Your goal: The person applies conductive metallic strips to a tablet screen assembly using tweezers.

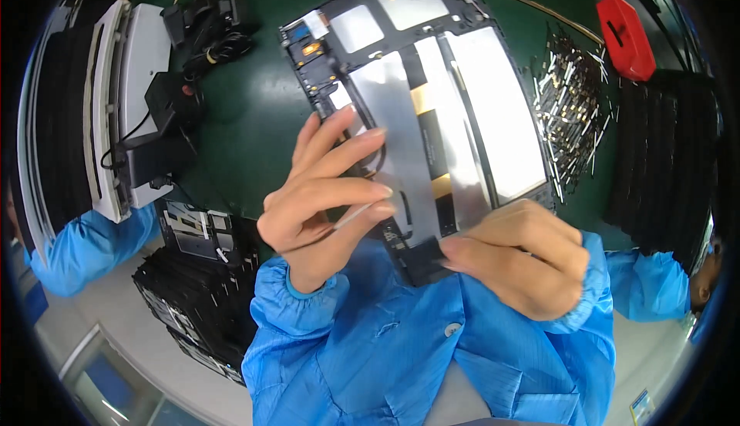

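An opened tablet (378, 110) is held up at a tilt over the bench. Its inside faces me, showing silvery panels, a dark band with gold patches, and a small circuit board at the upper left. My right hand (524, 260) pinches its lower right edge, thumb on the front. At the left side, the curled fingers of my left hand (331, 187) reach over the tablet's edge onto its inner face. A thin pale strip (352, 216) shows between that thumb and forefinger; its exact kind cannot be made out.
Many small thin parts lie heaped (572, 110) on the green bench (262, 95) at right, near a red bin (624, 35). Black adapters and cables (208, 33) lie at left. A stack of tablet parts (196, 295) stands lower left; dark stacked panels (659, 164) stand far right. Blue-sleeved people sit on both sides.
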